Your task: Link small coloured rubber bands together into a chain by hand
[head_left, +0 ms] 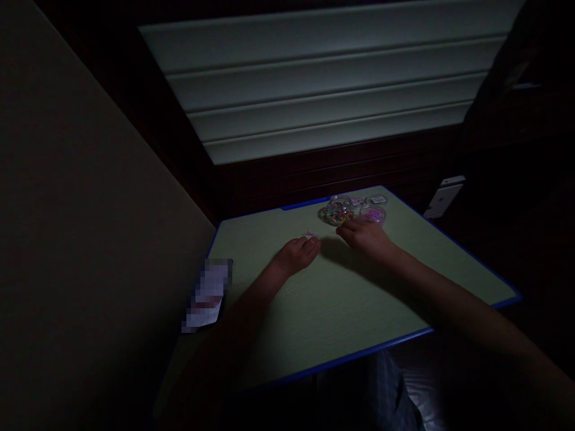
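Note:
My left hand point(297, 255) rests low over the table with its fingers curled together. Just beyond its fingertips lies a small bunch of thin, pale pink and white pieces point(309, 234); whether the fingers hold any is too dark to see. My right hand point(367, 238) is bent with thumb and fingers close together, at the near edge of a clear round tub of small multicoloured pieces point(338, 214). Anything between those fingertips is too small to make out. Behind the right hand stands a second clear tub holding pink pieces point(372, 214).
The pale green table point(269, 323) has a blue rim. At its back right sit a clear lid-like round piece point(377, 199) and a small pinkish item point(357, 202). A phone-like object point(209, 293), blurred out, lies at the left edge. A white device point(444, 197) stands beyond the right edge.

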Demonstrator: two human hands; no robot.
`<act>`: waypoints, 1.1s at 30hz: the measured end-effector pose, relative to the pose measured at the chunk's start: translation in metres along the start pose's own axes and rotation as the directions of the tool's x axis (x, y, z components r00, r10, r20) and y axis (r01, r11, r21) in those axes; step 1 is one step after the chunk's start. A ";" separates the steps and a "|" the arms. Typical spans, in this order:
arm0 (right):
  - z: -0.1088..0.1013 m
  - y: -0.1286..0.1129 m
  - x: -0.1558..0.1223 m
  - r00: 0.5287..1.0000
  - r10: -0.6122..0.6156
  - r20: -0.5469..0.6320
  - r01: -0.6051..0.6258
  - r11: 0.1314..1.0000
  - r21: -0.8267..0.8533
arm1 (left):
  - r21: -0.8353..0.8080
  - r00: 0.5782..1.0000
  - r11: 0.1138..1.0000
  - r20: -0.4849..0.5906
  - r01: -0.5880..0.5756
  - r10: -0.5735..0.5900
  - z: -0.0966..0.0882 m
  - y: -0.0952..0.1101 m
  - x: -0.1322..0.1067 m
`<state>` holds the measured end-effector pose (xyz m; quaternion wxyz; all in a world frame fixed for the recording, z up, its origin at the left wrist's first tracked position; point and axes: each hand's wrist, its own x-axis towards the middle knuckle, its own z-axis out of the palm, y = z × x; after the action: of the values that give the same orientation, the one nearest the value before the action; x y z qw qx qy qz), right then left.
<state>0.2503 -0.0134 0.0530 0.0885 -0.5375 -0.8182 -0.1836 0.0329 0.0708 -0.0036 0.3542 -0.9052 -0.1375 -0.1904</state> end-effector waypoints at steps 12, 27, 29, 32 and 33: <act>-0.011 0.055 -0.013 0.835 0.549 0.029 -0.537 0.825 -0.175 | -0.052 0.998 0.997 0.040 0.058 -0.056 0.000 -0.002 0.000; -0.016 0.038 -0.009 0.884 0.466 0.032 -0.464 0.884 -0.057 | -0.037 0.877 0.922 0.325 0.384 -0.353 0.002 -0.004 0.004; -0.015 0.034 -0.007 0.900 0.434 0.044 -0.433 0.901 -0.035 | -0.057 0.834 0.882 0.361 0.467 -0.418 0.002 -0.006 0.004; -0.013 0.031 -0.006 0.908 0.414 0.062 -0.414 0.910 -0.014 | -0.108 0.792 0.837 0.407 0.537 -0.456 0.003 -0.008 0.004; -0.013 0.031 -0.006 0.909 0.411 0.064 -0.412 0.911 -0.009 | -0.122 0.786 0.829 0.416 0.546 -0.457 0.003 -0.008 0.004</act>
<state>0.2807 -0.0127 0.0688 0.1000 -0.7032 -0.6895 -0.1418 0.0338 0.0794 0.0006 0.1477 -0.8898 -0.4150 -0.1194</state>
